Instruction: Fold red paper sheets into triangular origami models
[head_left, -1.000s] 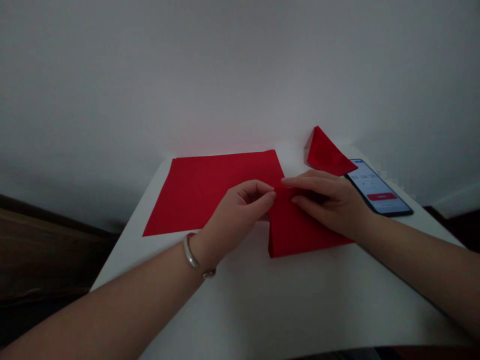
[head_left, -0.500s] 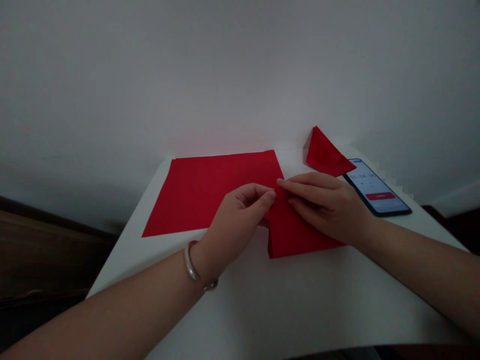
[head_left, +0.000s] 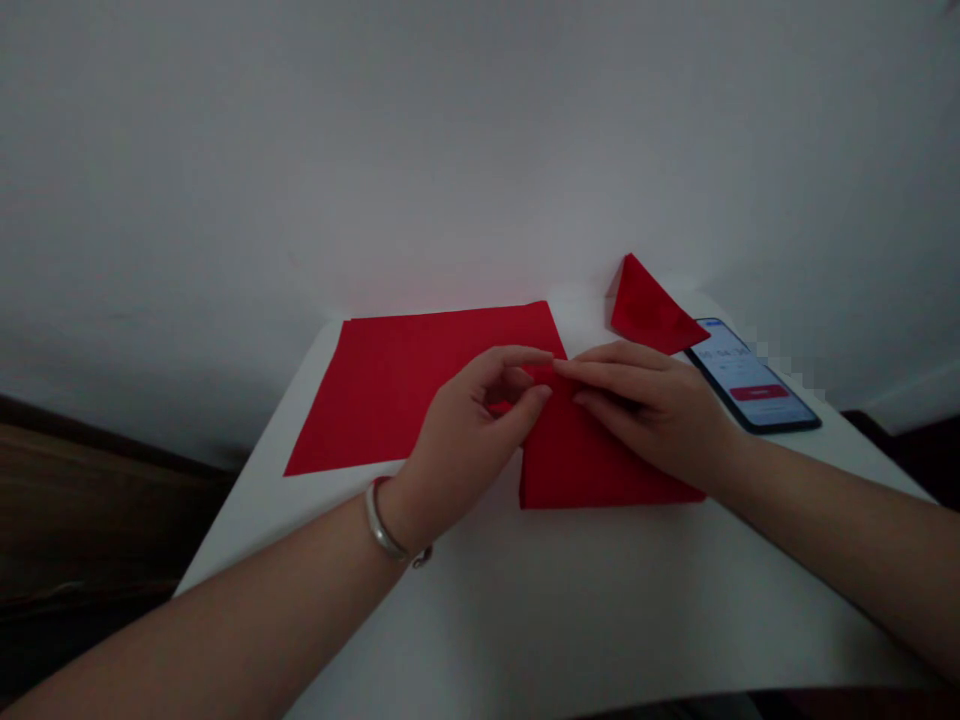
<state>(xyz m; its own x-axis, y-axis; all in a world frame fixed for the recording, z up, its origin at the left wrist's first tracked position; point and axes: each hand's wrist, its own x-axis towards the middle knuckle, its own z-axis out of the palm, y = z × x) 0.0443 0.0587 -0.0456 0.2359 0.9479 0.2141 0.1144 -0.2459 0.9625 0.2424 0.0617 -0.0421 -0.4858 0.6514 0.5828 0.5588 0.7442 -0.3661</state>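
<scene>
A small folded red paper (head_left: 585, 465) lies on the white table (head_left: 525, 600) in front of me. My left hand (head_left: 465, 440), with a silver bangle on the wrist, pinches the paper's upper left corner between thumb and fingers. My right hand (head_left: 652, 405) lies over the paper's upper part, fingers stretched out and pressed on it, fingertips meeting the left hand's. Behind both hands a larger flat red sheet (head_left: 405, 385) lies spread on the table.
A folded red paper piece (head_left: 649, 312) stands at the back right by the white wall. A phone (head_left: 754, 385) with a lit screen lies next to it near the right edge. Dark floor shows left of the table.
The folded paper's left edge has shifted a little to the left. My left fingers have closed further onto its corner, and my right fingertips stay pressed there.
</scene>
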